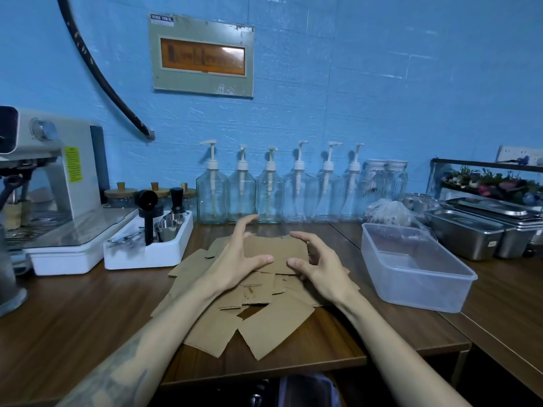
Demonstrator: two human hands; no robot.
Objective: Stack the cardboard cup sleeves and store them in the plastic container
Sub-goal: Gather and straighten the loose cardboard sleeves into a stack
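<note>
Both hands, left (235, 259) and right (318, 264), grip one cardboard sleeve (276, 252) between them.

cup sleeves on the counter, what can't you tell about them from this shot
Head view only:
- Count of the cardboard sleeves: they overlap, and both forearms cover part.
- Whether the left hand and right hand grip the top sleeve: contact is hidden.
- Plastic container: looks empty; translucent walls blur it.

Both hands held one flat sleeve (274, 251) above the scattered cardboard sleeves (264, 324), left hand (235, 259) and right hand (318, 267) gripping its ends. The plastic container (411, 277) sat just right of the pile.
</note>
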